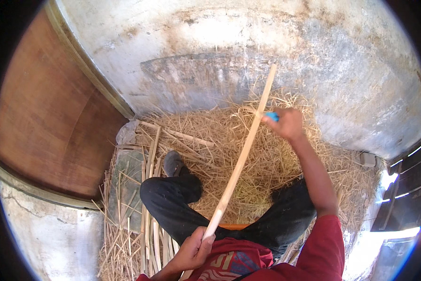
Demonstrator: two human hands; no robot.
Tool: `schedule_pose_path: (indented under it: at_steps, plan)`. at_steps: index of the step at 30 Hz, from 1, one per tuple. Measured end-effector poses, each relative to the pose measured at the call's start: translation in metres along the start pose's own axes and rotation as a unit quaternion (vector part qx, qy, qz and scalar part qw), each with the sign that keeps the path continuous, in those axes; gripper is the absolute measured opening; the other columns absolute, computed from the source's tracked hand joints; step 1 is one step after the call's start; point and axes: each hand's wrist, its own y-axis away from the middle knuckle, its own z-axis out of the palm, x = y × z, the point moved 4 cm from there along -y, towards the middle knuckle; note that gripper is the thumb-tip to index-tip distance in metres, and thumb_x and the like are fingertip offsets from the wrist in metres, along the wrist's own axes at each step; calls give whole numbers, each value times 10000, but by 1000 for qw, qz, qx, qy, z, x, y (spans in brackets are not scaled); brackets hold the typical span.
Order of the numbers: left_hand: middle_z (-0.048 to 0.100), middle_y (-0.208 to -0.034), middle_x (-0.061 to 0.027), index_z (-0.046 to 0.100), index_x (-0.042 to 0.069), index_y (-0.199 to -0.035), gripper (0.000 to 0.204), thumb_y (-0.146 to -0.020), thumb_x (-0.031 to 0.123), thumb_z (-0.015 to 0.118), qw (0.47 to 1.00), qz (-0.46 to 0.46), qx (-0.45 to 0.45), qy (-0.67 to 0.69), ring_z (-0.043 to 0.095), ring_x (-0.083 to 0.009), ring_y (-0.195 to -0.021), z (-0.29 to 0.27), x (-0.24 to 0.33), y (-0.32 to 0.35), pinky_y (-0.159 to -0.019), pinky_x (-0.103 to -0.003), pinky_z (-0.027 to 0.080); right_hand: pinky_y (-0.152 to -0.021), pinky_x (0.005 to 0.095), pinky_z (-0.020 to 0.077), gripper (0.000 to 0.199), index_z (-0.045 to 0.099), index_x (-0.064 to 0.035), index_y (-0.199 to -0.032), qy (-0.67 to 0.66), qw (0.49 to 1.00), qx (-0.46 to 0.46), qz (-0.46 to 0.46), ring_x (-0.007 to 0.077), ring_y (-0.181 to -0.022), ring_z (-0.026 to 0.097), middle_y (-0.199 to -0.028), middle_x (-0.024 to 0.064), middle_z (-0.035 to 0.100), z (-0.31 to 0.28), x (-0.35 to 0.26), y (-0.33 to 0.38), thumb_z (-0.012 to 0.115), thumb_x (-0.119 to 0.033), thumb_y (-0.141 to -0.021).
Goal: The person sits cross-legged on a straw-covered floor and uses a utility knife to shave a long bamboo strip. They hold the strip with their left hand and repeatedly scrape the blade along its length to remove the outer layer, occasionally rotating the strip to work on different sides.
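Note:
A long, pale bamboo strip (241, 161) runs slantwise from my lap up toward the wall. Its lower end is gripped by my left hand (193, 250), with the fingers closed round it near my shirt. My right hand (288, 124) is closed on a small blue-handled knife (272, 116) against the strip's upper part; the blade is too small to make out. Thin curled shavings (249, 110) stand off the strip beside the knife. The strip's far tip reaches past my right hand, in front of the wall.
Straw-like shavings (229, 136) cover the floor around my legs. More split strips (150, 159) lie to my left, by a grey slab (130, 171). A stained wall (210, 61) stands ahead, a brown wooden panel (51, 107) at the left. A small block (368, 159) sits at the right.

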Motion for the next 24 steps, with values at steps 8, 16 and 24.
schedule_pose_path:
  at_steps: [8, 16, 24]
  plan:
    - [484, -816, -12, 486, 13, -1033, 270, -983, 274, 440, 993, -75, -46, -78, 446, -82, -746, 2, -7, 36, -665, -250, 408, -501, 377, 458, 759, 687, -70, -743, 85, 973, -51, 209, 216, -561, 591, -607, 91, 603, 9, 102, -22, 353, -744, -842]
    - [483, -748, 15, 480, 14, -1065, 286, -986, 284, 432, 998, -65, -19, 1, 424, -35, -642, 0, -8, 31, -567, -207, 379, -653, 476, 464, 852, 672, 4, -691, -36, 947, -22, 320, 340, -718, 643, -719, 223, 649, 6, 166, 16, 320, -758, -838]
    - [516, -756, 18, 259, -8, -1423, 496, -981, 129, 438, 983, 41, 9, 179, 460, -28, -565, -4, 19, -25, -496, -171, 354, -460, 402, 422, 637, 541, -78, -561, -157, 966, -159, -132, 277, -447, 535, -489, 104, 489, -24, -104, 71, 584, -687, -745]
